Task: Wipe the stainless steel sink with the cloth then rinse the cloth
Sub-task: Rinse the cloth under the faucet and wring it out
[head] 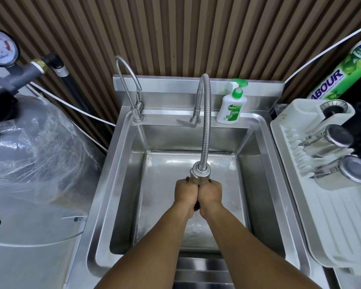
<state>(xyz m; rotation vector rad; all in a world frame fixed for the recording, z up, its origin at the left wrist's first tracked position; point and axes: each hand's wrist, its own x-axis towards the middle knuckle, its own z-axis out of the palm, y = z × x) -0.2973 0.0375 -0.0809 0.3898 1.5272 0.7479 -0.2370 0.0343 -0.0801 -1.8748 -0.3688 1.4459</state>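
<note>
Head view: both hands are held together over the middle of the sink [121,184], directly under the spray head [199,174] of the flexible faucet [205,122]. Left hand [184,193] and right hand [211,193] are pressed side by side, fingers curled shut. A dark sliver of cloth [197,205] is seen only in the gap between the palms; most of it is hidden inside the grip, so its shape cannot be told. Both fists are closed on it. Fingertips are just below, possibly touching, the spray head; contact cannot be confirmed. Wet sheen is seen on the basin floor below the wrists.

Edges: hands sit roughly centred, well apart from the left and right basin walls, nearer the front rim than the back wall. Open basin floor is left on both sides and behind. A thin second tap [131,88] stands at the back left corner, a soap bottle [231,107] on the back ledge at right. A dish rack [321,205] with steel cups [329,140] borders the right rim; a plastic-wrapped tank [35,153] stands to the left.
</note>
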